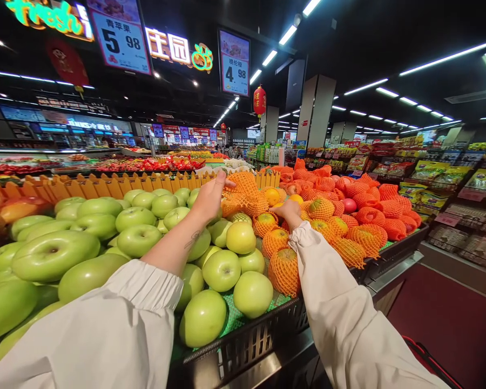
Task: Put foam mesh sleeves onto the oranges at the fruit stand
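My left hand [209,198] is at the border between the green apples and the oranges, thumb raised. Its fingers close on an orange foam net sleeve [245,195], partly hidden behind them. To the right, my right hand [289,212] reaches in among the netted oranges, its fingers curled at a bare orange [272,195]; the hand itself covers part of its grip. Oranges in foam nets [284,272] lie just in front of it. Green apples [222,270] are heaped beneath and left of my left forearm.
A black crate edge [263,330] runs along the front of the fruit. Behind stands a low orange picket fence [85,187]. Red-netted fruit [370,216] is piled at right, beside shelves of packaged goods [433,170]. Price signs [234,64] hang overhead.
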A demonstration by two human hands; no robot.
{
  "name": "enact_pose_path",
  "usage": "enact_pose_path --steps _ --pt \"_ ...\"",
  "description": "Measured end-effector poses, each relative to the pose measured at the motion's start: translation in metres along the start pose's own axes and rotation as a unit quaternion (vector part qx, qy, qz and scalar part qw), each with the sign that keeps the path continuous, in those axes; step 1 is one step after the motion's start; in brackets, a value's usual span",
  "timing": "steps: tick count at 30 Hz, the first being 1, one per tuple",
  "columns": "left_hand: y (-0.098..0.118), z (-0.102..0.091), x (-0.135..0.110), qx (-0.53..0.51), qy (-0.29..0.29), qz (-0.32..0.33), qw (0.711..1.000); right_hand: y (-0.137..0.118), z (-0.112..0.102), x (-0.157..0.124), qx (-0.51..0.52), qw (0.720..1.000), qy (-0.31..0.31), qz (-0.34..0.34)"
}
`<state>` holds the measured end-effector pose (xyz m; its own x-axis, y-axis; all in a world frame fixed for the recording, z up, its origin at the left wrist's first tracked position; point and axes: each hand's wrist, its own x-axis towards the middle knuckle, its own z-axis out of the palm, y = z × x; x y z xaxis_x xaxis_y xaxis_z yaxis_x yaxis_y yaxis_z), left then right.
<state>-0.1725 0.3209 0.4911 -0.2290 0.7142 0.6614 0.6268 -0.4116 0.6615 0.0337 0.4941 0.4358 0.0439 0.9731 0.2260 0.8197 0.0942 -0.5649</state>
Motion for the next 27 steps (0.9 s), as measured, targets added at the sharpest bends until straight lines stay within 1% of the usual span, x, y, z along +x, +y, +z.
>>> enact_pose_path --steps 3,7,9,12,15,16,17,18,19,20,21,22,23,24,25,27 --pt "-0.001 0.000 0.000 -0.008 0.002 0.002 1.000 -0.007 -0.008 -0.009 -0.024 0.998 0.054 0.034" --pt "-0.002 0.000 0.001 -0.006 0.003 0.003 1.000 -0.012 -0.018 -0.017 -0.024 0.990 0.128 0.051" --pt "0.000 0.000 0.001 0.002 0.006 0.004 1.000 -0.012 -0.024 -0.020 -0.009 0.984 0.173 0.046" --pt "0.006 -0.001 0.000 0.043 0.013 0.008 0.999 -0.011 -0.034 -0.026 0.045 0.973 0.227 0.014" --pt "0.011 -0.002 -0.002 0.097 0.016 0.003 0.995 -0.013 -0.042 -0.030 0.130 0.955 0.268 -0.011" --pt "0.012 -0.002 -0.003 0.111 0.017 0.001 0.994 -0.014 -0.044 -0.030 0.170 0.948 0.270 -0.011" --pt "0.013 -0.003 -0.003 0.121 0.019 0.001 0.992 -0.015 -0.045 -0.030 0.222 0.941 0.256 -0.010" --pt "0.014 -0.003 -0.003 0.130 0.023 0.001 0.991 -0.017 -0.046 -0.030 0.292 0.931 0.220 -0.008" --pt "0.014 -0.003 -0.004 0.138 0.028 0.003 0.990 -0.018 -0.047 -0.029 0.376 0.912 0.161 -0.004" --pt "0.013 -0.004 -0.003 0.144 0.034 0.004 0.989 -0.020 -0.047 -0.029 0.466 0.880 0.088 0.002" --pt "0.013 -0.004 -0.003 0.149 0.039 0.006 0.988 -0.021 -0.048 -0.030 0.546 0.838 0.015 0.007" --pt "0.013 -0.004 -0.003 0.153 0.043 0.008 0.987 -0.022 -0.048 -0.031 0.606 0.794 -0.043 0.013" --pt "0.013 -0.004 -0.003 0.157 0.046 0.011 0.987 -0.023 -0.048 -0.032 0.645 0.759 -0.085 0.021" --pt "0.013 -0.005 -0.003 0.161 0.048 0.012 0.986 -0.024 -0.049 -0.034 0.666 0.737 -0.115 0.030" --pt "0.014 -0.005 -0.002 0.166 0.049 0.012 0.985 -0.025 -0.049 -0.037 0.676 0.724 -0.136 0.034" --pt "0.013 -0.005 -0.002 0.177 0.050 0.010 0.983 -0.027 -0.048 -0.041 0.685 0.707 -0.173 0.028"
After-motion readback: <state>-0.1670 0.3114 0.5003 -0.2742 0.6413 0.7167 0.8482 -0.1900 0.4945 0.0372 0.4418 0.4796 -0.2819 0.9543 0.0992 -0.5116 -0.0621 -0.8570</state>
